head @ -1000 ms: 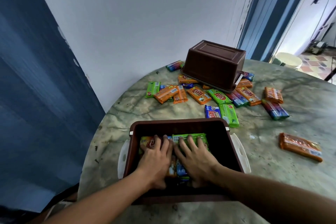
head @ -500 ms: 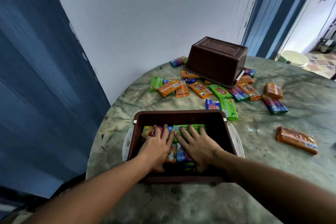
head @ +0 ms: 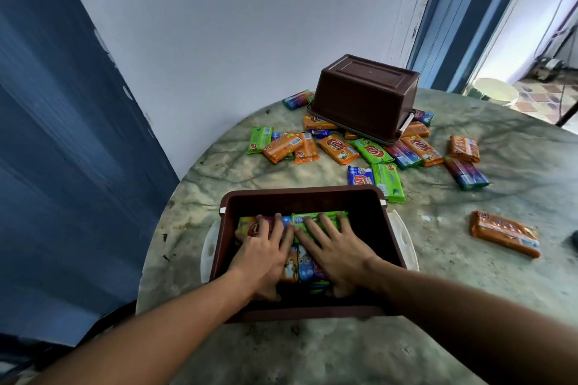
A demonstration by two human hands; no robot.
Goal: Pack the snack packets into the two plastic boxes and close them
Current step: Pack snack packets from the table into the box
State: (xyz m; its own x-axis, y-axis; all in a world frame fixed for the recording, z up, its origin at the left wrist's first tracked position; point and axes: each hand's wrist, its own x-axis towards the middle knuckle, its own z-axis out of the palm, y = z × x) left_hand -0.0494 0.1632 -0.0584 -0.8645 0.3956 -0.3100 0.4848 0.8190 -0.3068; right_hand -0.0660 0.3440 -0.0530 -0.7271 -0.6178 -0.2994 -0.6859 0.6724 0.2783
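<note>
**A:** Head view, the only one we have. How far along would you say the packing is?

**B:** Early to middle, I'd judge. The near box sits open on the surface, just in front of the person, with a layer of snack packets inside it. Its far half looks dark and unfilled. I see no lid on it.

**A:** And the second one?

**B:** The far box stands upside down at the back of the surface, its rim resting on some of the loose packets. Nothing is packed in it. Many packets lie scattered around and in front of it, a green packet lies just beside the near box's far right corner, and a single orange packet lies well apart to the right. So most of the gathering, the whole second box and both closings seem left to do.

**A:** Now the hands.

**B:** Both are inside the near box, side by side. The left hand lies palm down, fingers straight and slightly spread, pressing on the packets below. The right hand does the same, its fingers stretched across the green packets in the box. Neither pinches or curls round anything; they look to be flattening or squaring the layer.
</note>
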